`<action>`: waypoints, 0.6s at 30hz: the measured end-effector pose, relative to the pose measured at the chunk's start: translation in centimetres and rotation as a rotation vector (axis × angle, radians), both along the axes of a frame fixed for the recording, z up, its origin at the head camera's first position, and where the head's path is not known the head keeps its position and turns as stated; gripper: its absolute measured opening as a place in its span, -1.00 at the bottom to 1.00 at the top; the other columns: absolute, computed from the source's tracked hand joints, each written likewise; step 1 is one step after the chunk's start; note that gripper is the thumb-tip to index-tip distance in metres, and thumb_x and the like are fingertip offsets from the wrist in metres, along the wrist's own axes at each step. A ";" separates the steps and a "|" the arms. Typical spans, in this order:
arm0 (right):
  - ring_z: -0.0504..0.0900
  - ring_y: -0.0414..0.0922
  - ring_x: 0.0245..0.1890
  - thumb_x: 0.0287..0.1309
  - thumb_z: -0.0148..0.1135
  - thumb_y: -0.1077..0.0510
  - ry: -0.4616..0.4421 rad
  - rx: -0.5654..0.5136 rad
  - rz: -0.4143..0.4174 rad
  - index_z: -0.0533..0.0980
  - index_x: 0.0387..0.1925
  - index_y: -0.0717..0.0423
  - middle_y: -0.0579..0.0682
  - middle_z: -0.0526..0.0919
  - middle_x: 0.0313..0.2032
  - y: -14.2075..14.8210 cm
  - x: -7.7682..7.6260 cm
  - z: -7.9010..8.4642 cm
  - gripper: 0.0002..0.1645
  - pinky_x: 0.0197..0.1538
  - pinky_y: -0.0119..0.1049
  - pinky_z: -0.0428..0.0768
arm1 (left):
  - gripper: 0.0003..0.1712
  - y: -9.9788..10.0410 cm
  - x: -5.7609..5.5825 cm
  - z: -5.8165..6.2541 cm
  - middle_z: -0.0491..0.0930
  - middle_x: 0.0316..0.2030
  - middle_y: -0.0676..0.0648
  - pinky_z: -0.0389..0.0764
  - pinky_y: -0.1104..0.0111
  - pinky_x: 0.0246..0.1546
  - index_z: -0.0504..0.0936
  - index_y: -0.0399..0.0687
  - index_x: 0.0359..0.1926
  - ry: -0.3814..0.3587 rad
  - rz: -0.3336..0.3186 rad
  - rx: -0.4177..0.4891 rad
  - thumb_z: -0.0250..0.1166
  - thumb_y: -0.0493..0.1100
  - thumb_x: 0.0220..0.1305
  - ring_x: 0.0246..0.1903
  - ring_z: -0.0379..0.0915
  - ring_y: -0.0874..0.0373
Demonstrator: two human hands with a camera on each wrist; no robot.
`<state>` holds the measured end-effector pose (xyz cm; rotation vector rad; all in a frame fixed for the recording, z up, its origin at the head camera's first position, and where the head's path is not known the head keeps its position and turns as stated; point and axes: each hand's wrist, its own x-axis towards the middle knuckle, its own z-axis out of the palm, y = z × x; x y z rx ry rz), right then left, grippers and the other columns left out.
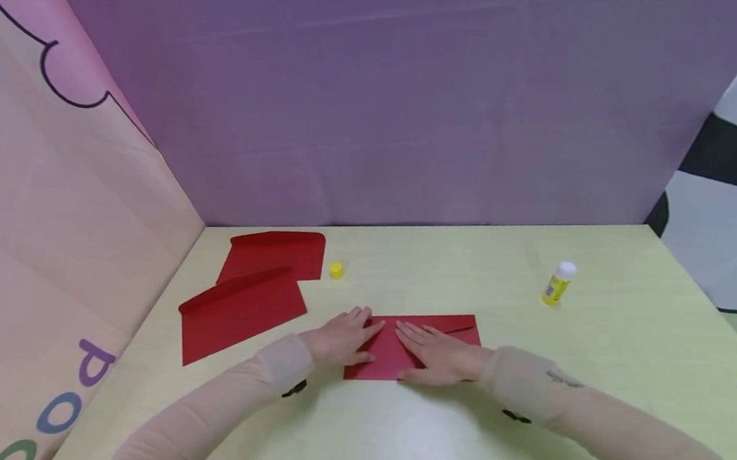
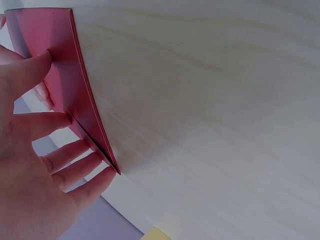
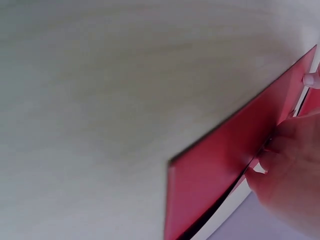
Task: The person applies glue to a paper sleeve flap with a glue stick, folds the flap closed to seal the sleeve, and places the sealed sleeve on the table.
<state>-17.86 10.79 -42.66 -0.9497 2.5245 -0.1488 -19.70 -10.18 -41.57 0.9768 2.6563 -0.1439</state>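
A red envelope (image 1: 392,347) lies flat on the table in front of me, its flap folded down and lifting slightly toward the right end. My left hand (image 1: 343,338) rests on its left part with spread, straight fingers; in the left wrist view the fingertips (image 2: 62,119) touch the paper along the flap's edge. My right hand (image 1: 439,355) lies flat across the middle, fingers extended toward the left hand. The right wrist view shows the envelope's corner (image 3: 195,185) and a dark gap under the flap beside this hand.
Two more red envelopes, one nearer (image 1: 241,314) and one farther (image 1: 278,255), lie overlapping at the left. A small yellow cap (image 1: 336,271) sits beside them. At the right a glue stick (image 1: 559,282) stands on the table (image 1: 593,349). A purple backdrop (image 1: 377,115) rises behind.
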 end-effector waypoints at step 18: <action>-0.11 -0.01 0.33 0.09 -0.08 -0.34 -0.036 -0.133 -0.060 -0.03 0.33 0.13 0.02 -0.07 0.35 4.2 0.1 -0.7 -0.05 0.28 -0.05 0.03 | -0.21 -0.1 -0.2 -0.1 0.23 0.01 -0.06 0.39 0.43 -0.10 0.17 0.03 0.29 -0.008 -0.004 0.002 0.19 0.17 0.07 -0.07 0.16 0.18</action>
